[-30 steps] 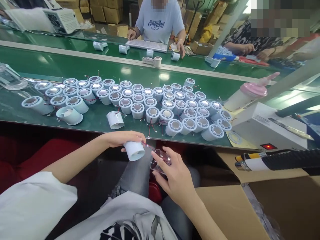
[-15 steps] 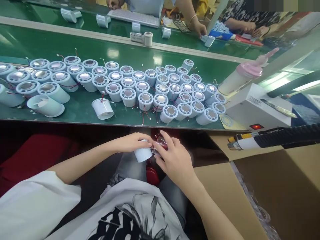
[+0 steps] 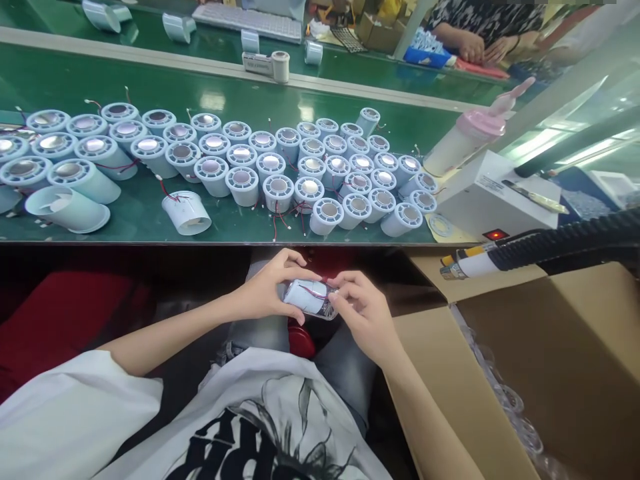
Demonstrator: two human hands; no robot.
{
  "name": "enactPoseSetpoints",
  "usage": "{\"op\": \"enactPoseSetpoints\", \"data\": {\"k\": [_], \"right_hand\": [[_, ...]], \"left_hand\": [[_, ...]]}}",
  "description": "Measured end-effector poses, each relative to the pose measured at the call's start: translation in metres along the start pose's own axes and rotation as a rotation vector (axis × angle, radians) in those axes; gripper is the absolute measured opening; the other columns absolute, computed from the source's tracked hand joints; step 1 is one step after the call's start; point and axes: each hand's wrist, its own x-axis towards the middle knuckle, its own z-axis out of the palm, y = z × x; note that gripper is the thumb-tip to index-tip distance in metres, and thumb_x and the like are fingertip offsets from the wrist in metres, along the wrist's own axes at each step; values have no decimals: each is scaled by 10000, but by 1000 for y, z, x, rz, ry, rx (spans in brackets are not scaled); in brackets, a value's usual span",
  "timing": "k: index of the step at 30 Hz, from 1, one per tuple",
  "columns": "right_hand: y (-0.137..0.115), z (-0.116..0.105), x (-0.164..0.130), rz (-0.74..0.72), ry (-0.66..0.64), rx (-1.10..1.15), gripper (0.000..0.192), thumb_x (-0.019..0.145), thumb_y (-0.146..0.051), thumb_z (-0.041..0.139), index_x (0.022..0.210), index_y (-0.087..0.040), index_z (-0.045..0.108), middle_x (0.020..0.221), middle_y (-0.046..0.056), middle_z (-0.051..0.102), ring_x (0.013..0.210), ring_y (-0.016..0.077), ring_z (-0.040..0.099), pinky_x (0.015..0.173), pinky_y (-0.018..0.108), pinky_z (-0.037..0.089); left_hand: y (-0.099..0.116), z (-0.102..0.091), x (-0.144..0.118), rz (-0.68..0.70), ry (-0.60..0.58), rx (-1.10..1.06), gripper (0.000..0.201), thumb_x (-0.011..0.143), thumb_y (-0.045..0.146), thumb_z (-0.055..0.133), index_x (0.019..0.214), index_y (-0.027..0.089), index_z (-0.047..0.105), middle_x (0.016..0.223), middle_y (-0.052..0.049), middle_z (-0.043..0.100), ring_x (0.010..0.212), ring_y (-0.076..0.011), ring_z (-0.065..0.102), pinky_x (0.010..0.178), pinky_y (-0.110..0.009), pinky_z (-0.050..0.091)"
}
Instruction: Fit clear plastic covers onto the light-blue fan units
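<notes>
Over the lap, the left hand and right hand together grip a pale blue plastic cylinder with thin red wires, its right end inside a clear plastic cap. Beyond, rows of matching pale blue cylinders crowd the green bench. A white box with a red light and an open cardboard carton sit at right.

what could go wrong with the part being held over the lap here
The red wire runs across the white cylinder right where the left hand and right hand press; it might get pinched or tugged loose. The piece is held over the lap, off the green belt, so a slip would likely drop it toward the floor. The clear cover at its end could seat crooked.
</notes>
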Motion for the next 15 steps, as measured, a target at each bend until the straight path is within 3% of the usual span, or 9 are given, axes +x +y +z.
{"op": "enactPoseSetpoints", "data": {"k": [4, 6, 8, 10, 12, 15], "right_hand": [[11, -10, 1, 200, 37, 326, 310, 761, -417, 664, 571, -174, 627, 960, 65, 599, 902, 215, 623, 693, 340, 549], [15, -14, 0, 181, 12, 437, 278, 745, -435, 686, 624, -186, 666, 1029, 74, 637, 973, 245, 638, 751, 384, 561], [18, -17, -3, 35, -58, 342, 199, 721, -403, 725, 787, -215, 717, 1142, 85, 645, 1107, 276, 599, 875, 429, 532], [20, -18, -7, -145, -81, 91, 270, 717, -323, 744, 973, -245, 709, 1221, 88, 628, 1178, 273, 560, 972, 444, 480], [22, -18, -12, -266, -38, -120, 336, 731, -260, 734, 1062, -257, 675, 1241, 89, 622, 1170, 259, 572, 990, 426, 474], [25, -18, -17, -325, -7, -151, 385, 748, -234, 724, 1116, -247, 614, 1212, 93, 634, 1158, 245, 581, 979, 391, 491]], "left_hand": [[-1, 6, 4, -19, -180, -135, 626, 665, 350, 772, 1250, 266, 565, 1336, -118, 474, 1233, -289, 466, 951, -415, 479], [-1, 8, 6, -101, -213, -301, 635, 710, 308, 741, 1298, 255, 508, 1312, -115, 521, 1165, -257, 535, 896, -377, 521], [-2, 10, 8, -175, -185, -469, 624, 712, 273, 741, 1289, 232, 507, 1300, -115, 535, 1117, -236, 569, 896, -364, 524], [-2, 10, 11, -237, -189, -620, 600, 708, 263, 744, 1263, 216, 521, 1291, -120, 538, 1068, -231, 591, 843, -356, 548], [-2, 6, 14, -299, -249, -715, 597, 720, 282, 732, 1271, 218, 510, 1275, -129, 543, 992, -223, 614, 727, -328, 575], [1, -3, 21, -294, -370, -705, 679, 704, 295, 748, 1323, 244, 472, 1290, -134, 534, 934, -203, 627, 665, -285, 569]]}}
